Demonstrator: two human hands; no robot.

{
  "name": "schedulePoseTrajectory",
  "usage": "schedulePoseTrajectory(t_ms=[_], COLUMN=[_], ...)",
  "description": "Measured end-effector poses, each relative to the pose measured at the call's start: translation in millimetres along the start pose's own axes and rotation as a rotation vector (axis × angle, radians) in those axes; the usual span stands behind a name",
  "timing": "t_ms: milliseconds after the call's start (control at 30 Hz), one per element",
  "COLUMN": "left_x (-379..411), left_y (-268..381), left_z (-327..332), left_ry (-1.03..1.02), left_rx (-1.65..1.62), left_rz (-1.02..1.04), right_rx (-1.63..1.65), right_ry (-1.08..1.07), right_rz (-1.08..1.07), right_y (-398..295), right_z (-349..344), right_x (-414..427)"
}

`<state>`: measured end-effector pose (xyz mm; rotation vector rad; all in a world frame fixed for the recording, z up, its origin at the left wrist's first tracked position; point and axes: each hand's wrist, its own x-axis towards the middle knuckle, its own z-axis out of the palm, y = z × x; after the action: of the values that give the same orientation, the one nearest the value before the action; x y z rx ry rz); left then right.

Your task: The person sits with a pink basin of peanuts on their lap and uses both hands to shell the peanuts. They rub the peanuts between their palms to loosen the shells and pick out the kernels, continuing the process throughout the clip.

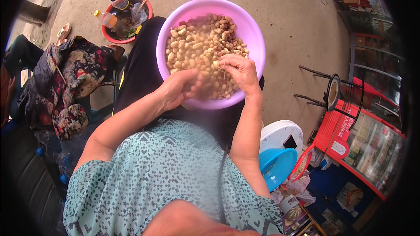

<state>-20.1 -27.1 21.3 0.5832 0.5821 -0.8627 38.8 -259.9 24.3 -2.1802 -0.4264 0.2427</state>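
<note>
A round pink-purple plastic basin [254, 36] rests on my lap, holding a heap of unshelled peanuts [197, 46]. My right hand [239, 70] is over the right part of the heap, its thumb and fingertips pinched on a peanut [216, 64]. At the basin's near left rim, my left hand [183, 87] is held with its thumb raised and fingers curved over the peanuts; its fingertips are blurred, and I see nothing in it. A hazy patch blurs the middle of the view.
A red tub [151, 8] with plastic bottles and scraps stands at the upper left. Beside it sits a person in flowered clothing [78, 82]. To the right are a white round stool [279, 131] with a phone, a blue basin [282, 167], a black metal chair [334, 91] and a red chest freezer [341, 137].
</note>
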Motion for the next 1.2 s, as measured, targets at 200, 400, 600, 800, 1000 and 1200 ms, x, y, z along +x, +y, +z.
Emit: schedulePoseTrajectory(t_ms=[200,400,600,800,1000,1200], left_x=[3,2,5,1,1,2], left_y=[-1,0,-2,0,1,-1], left_z=[-4,-3,-7,-4,-1,-8], left_ry=[-0.046,-0.052,-0.047,-0.026,-0.029,-0.064], left_rx=[-0.023,-0.024,-0.025,-0.001,-0.001,0.032], left_rz=[0.011,0.021,0.015,0.032,0.023,0.034], right_rx=[0.016,-0.002,-0.055,-0.067,-0.171,-0.098], right_ry=[-0.028,-0.05,-0.013,0.046,0.184,0.114], right_rz=[0.037,0.077,0.098,0.077,-0.136,-0.09], right_y=[-6,-12,-22,-24,-18,-39], right_z=[-1,-1,3,10,11,24], right_x=[-5,-12,-11,-9,-6,4])
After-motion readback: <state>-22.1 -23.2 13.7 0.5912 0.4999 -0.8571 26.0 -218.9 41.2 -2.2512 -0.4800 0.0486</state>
